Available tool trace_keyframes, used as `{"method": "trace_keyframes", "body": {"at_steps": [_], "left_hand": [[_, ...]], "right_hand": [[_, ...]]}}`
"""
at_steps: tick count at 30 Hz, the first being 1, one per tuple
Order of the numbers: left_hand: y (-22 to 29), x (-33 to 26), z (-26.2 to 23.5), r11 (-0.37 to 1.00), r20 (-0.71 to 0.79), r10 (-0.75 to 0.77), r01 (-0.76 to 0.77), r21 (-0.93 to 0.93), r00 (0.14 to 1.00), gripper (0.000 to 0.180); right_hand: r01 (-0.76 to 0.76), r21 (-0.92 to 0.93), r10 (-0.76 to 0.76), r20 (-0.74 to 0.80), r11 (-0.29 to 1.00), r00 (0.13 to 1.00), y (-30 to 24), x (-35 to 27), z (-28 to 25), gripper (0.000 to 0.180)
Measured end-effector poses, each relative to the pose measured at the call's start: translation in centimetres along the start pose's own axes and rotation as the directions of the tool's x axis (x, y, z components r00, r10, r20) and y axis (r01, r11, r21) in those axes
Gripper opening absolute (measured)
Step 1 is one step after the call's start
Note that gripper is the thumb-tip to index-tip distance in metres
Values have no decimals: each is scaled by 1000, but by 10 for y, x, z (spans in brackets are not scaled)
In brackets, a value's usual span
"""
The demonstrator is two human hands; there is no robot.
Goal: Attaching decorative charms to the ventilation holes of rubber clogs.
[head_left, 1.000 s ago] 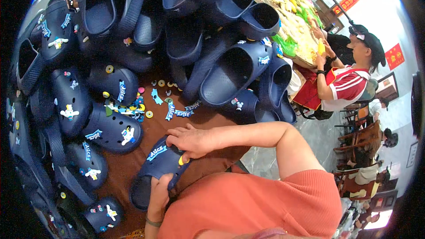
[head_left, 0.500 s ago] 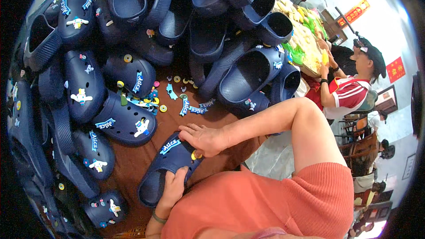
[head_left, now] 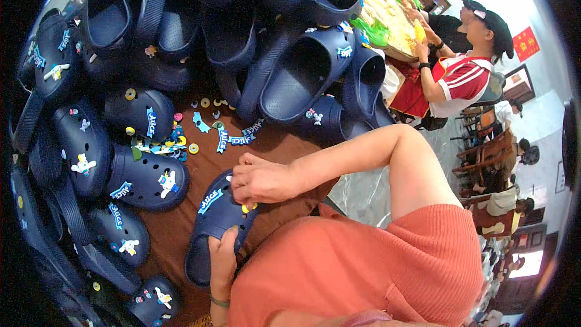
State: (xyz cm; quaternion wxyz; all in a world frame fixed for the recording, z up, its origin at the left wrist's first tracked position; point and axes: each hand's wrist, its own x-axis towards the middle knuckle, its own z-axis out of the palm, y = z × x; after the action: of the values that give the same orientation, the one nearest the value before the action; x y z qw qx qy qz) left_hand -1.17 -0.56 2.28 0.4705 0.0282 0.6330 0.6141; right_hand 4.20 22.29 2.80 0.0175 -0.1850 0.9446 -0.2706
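Observation:
A navy clog (head_left: 224, 218) lies in front of me on a brown cloth (head_left: 169, 230). My left hand (head_left: 223, 258) grips it at the foot opening, thumb over the upper. Curled over the toe part is my right hand (head_left: 263, 178), its fingers pressed together at the surface. What those fingers pinch is mostly hidden; a small white bit shows beside them. A light blue ribbon-shaped charm (head_left: 210, 200) is fixed on the upper, and a yellow charm (head_left: 248, 208) shows just below the right hand.
Loose ribbon charms (head_left: 242, 137) and a pile of small colourful charms (head_left: 163, 147) lie beyond the clog. Decorated clogs (head_left: 151, 175) stand along the left, with more clogs (head_left: 296, 79) stacked behind. A person (head_left: 463, 79) sits at a far table (head_left: 396, 48) holding something yellow.
My view has shifted, so the scene sits further left. The right hand's fingers have drawn in from stretched to curled over the clog's toe. The left hand keeps its hold.

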Motion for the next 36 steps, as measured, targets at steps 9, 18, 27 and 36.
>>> {"method": "trace_keyframes", "body": {"at_steps": [9, 18, 27, 36], "left_hand": [[5, -3, 0, 999, 45, 49, -49, -4, 998, 26], [-13, 3, -7, 997, 149, 71, -73, 8, 986, 28], [-31, 11, -14, 954, 276, 299, -282, -100, 914, 38], [-6, 10, -8, 960, 107, 276, -268, -79, 955, 35]], "right_hand": [[10, -38, -1, 225, 999, 974, -7, 23, -10, 15], [44, -210, 22, 302, 977, 953, -12, 27, 13, 19], [-28, 49, 19, 174, 998, 985, -12, 24, -23, 7], [-275, -888, 136, -241, 369, 961, 103, 80, 9, 27]]}}
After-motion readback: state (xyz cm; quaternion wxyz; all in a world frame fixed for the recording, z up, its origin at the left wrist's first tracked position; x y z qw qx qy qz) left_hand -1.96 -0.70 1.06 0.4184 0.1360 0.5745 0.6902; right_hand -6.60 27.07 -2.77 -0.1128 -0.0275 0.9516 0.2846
